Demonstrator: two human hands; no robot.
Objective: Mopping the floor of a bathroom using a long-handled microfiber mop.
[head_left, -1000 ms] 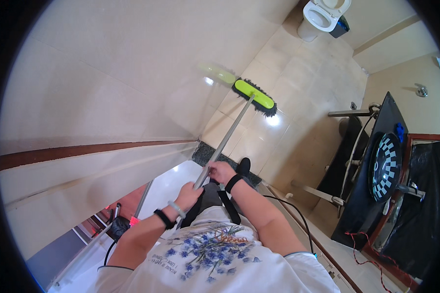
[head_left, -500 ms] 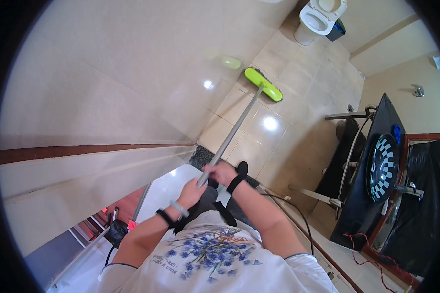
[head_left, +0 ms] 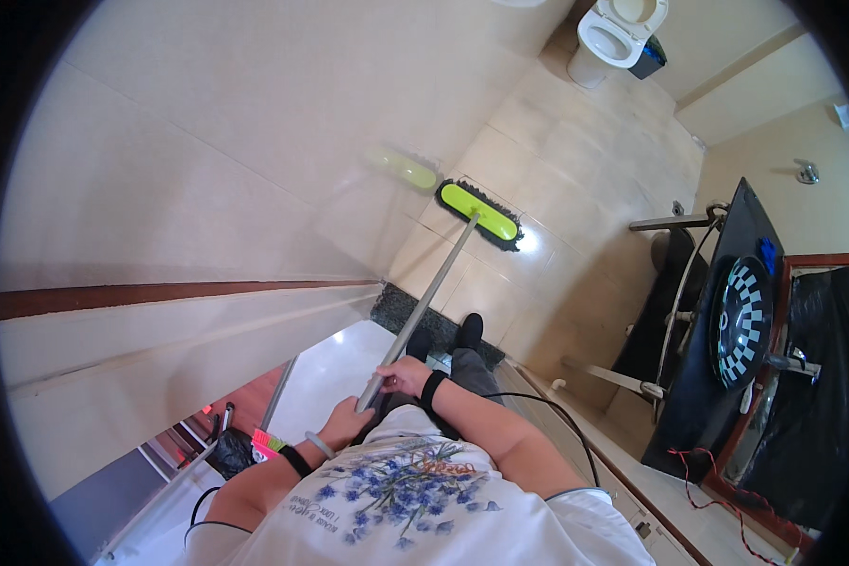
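I hold a broom by its long grey metal pole with both hands. My left hand is closed round the pole's near end, close to my waist. Slightly farther up, my right hand is wrapped round the same pole. The lime-green broom head, fringed with dark bristles, rests on the beige tiled floor beside the left wall. A pale green reflection of it shows in the shiny wall tiles.
A dark stone threshold lies by my black shoes. Far off stands a white toilet beside a black bin. To the right is a black counter with a checkered basin. A black cable curves past my right arm.
The broom head has been drawn back toward me and a little left along the floor. Both hands have come nearer my waist, still gripping the pole.
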